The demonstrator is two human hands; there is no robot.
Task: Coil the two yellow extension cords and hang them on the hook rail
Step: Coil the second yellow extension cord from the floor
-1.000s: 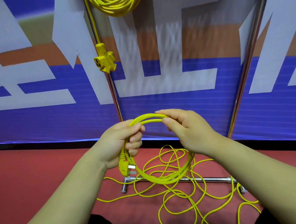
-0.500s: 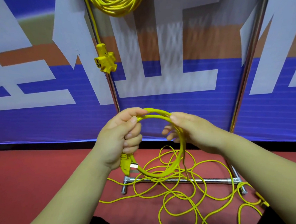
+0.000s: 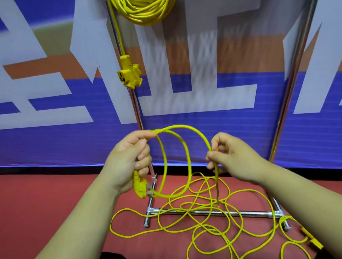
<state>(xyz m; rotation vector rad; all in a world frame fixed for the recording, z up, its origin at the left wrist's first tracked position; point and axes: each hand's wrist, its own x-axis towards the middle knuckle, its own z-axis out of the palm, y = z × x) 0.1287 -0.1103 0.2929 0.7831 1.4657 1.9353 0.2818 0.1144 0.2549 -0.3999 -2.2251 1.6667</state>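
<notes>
A coiled yellow extension cord (image 3: 141, 9) hangs at the top of the view, its yellow socket block (image 3: 129, 74) dangling below it. My left hand (image 3: 128, 162) grips a small coil of the second yellow cord (image 3: 174, 161) at its top, with the plug (image 3: 140, 187) hanging under the fist. My right hand (image 3: 234, 157) pinches the same cord's running strand (image 3: 216, 172) to the right of the coil. The loose remainder of the cord (image 3: 210, 228) lies tangled on the red floor below. The hook rail itself is out of frame.
A chrome stand has upright poles (image 3: 288, 96) and a foot bar (image 3: 211, 213) on the floor, with cord loops draped over it. A blue, white and orange banner (image 3: 207, 115) stands close behind. Another yellow cord end (image 3: 311, 240) lies at the right.
My right hand has left the coil's top and moved right and down along the cord, drawing out a new arc. My left hand has shifted slightly up with the coil.
</notes>
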